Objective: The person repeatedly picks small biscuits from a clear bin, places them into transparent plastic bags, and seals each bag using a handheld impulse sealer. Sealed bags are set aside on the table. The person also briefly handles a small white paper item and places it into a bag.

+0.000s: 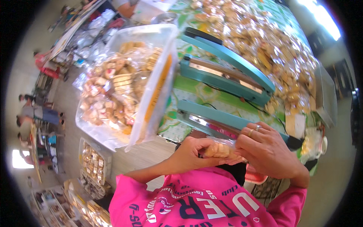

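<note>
Close to my body, my left hand (194, 153) grips a small clear plastic bag of pale golden biscuits (217, 150), the thumb lying along it. My right hand (264, 149), with rings on its fingers, curls its fingertips around the bag's other end. Just beyond both hands stands the nearer teal impulse sealer (211, 112). Its long arm runs to the right behind my right hand, which covers part of it. Farther off, a second teal sealer (223, 81) has its arm raised above a brown strip.
A large translucent tub (153, 106) on the left holds many bagged biscuits. Bagged biscuits (261, 41) heap across the green patterned tablecloth (194, 89). A clear bin (326, 94) stands at right. Power cords cross the cloth. Other people (32, 111) are far left.
</note>
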Tool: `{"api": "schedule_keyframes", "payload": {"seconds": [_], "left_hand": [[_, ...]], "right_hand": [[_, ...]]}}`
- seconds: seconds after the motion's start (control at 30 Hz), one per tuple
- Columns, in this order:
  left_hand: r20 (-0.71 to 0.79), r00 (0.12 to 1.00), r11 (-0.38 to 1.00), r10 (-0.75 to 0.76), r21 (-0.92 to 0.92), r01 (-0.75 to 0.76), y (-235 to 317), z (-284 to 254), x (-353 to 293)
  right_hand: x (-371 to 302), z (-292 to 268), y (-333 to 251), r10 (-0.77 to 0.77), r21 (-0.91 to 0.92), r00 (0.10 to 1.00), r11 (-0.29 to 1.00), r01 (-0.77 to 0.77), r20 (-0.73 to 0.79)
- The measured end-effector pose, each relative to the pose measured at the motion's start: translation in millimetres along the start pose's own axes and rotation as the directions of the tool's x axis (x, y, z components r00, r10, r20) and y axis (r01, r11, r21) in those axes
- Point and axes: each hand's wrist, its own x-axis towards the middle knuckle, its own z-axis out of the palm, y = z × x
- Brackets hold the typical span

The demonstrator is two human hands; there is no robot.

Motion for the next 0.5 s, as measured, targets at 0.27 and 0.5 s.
{"api": "schedule_keyframes", "payload": {"seconds": [0.27,0.5], "left_hand": [[-0.249,0.895,0.653,0.369,0.755,-0.059,80,-88,-20],[-0.500,0.742,0.164,0.446,0.861,0.482,70,-235,38]], "right_hand": [[-25,-115,84,0.373,0.062,0.631,0.887,-0.458,-0.680],[-70,-110,93,0.299,-0.044,0.487,0.817,-0.576,-0.821]]}}
